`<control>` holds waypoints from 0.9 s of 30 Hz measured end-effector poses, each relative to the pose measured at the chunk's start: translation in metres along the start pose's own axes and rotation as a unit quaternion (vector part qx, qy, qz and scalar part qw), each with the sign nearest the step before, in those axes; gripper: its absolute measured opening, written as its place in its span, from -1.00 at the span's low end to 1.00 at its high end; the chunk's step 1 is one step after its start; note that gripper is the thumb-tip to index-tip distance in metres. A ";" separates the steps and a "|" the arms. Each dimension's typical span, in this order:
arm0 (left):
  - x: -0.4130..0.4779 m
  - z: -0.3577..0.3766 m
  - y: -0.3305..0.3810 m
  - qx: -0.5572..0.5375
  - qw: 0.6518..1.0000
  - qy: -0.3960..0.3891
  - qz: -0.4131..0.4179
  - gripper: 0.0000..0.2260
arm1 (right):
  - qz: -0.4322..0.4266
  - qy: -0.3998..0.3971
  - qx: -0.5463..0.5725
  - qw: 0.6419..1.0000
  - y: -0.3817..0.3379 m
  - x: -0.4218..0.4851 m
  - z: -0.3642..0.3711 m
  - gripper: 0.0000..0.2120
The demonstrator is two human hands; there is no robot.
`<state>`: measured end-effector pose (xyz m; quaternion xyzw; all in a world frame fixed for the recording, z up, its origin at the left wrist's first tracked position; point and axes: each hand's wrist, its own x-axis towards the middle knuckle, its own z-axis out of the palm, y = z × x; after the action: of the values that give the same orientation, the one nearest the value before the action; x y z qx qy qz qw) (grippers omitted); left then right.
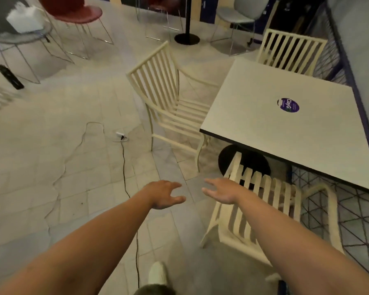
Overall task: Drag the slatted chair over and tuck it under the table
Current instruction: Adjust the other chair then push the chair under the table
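A cream slatted chair (158, 86) stands at the left edge of the square white table (264, 128), its seat partly under the tabletop and its back facing left. Both my arms reach forward over the tiled floor. My left hand (165, 194) is open, fingers spread, holding nothing. My right hand (221, 191) is also open and empty, hovering just left of a second cream slatted chair (262, 194) that stands at the table's near edge. Neither hand touches a chair.
A third slatted chair (290, 52) stands at the table's far side. A black cable (124, 167) and white plug strip (120, 135) lie on the floor. Red and grey wire-legged chairs (79, 15) stand at the back. A wire fence (349, 209) runs along the right.
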<state>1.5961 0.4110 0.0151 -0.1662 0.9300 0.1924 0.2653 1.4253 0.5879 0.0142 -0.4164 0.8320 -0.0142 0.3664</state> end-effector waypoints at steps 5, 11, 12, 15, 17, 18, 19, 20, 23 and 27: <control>0.006 -0.052 -0.075 -0.013 0.999 0.017 -0.034 -0.33 | -0.038 0.017 -0.001 0.999 -0.072 0.058 -0.045 -0.39; 0.044 -0.114 -0.122 -0.029 0.998 0.043 -0.045 -0.34 | -0.054 0.030 -0.018 0.998 -0.108 0.132 -0.104 -0.37; 0.053 -0.123 -0.129 -0.028 0.998 0.045 -0.046 -0.34 | -0.057 0.031 -0.016 0.998 -0.111 0.147 -0.112 -0.37; 0.089 -0.157 -0.153 -0.024 0.997 0.050 -0.049 -0.33 | -0.064 0.034 -0.020 0.997 -0.115 0.198 -0.142 -0.37; 0.118 -0.183 -0.170 -0.031 0.997 0.053 -0.055 -0.32 | -0.066 0.040 -0.020 0.997 -0.117 0.232 -0.167 -0.37; 0.135 -0.198 -0.177 -0.031 0.996 0.055 -0.057 -0.32 | -0.069 0.045 -0.016 0.996 -0.117 0.250 -0.183 -0.38; 0.149 -0.212 -0.183 -0.029 0.996 0.055 -0.060 -0.31 | -0.072 0.046 -0.010 0.996 -0.115 0.265 -0.196 -0.38; 0.164 -0.226 -0.190 -0.030 0.996 0.053 -0.063 -0.31 | -0.069 0.042 0.000 0.997 -0.115 0.280 -0.210 -0.38; 0.198 -0.269 -0.205 -0.039 0.995 0.054 -0.075 -0.29 | -0.068 0.031 0.003 0.997 -0.113 0.320 -0.251 -0.36; 0.234 -0.320 -0.225 -0.039 0.994 0.068 -0.073 -0.30 | -0.072 0.022 0.005 0.997 -0.117 0.365 -0.299 -0.43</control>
<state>1.3631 0.0240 0.0752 -0.2568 0.9231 0.1967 0.2080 1.1793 0.1708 0.0528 -0.4727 0.8080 -0.0537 0.3476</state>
